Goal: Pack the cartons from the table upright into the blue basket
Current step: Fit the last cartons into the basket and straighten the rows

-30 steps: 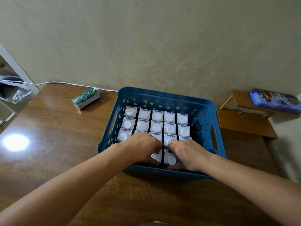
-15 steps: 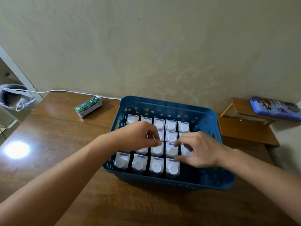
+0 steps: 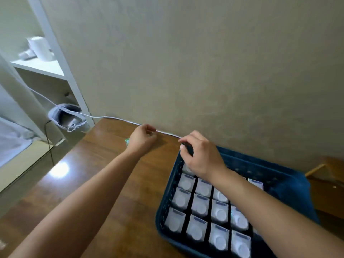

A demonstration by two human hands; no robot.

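The blue basket (image 3: 290, 181) is sitting on the brown tabletop (image 3: 93, 183), near the wall. White cartons (image 3: 200, 205) are standing upright in rows inside it. The right hand (image 3: 202, 155) is hanging over the far left corner of the basket, with its fingers curled and holding nothing. The left hand (image 3: 142, 138) is reaching out over a green carton (image 3: 127, 141) that is lying on the tabletop; its fingers are bent, but nothing is in them. A white cable (image 3: 119, 119) is running along the wall.
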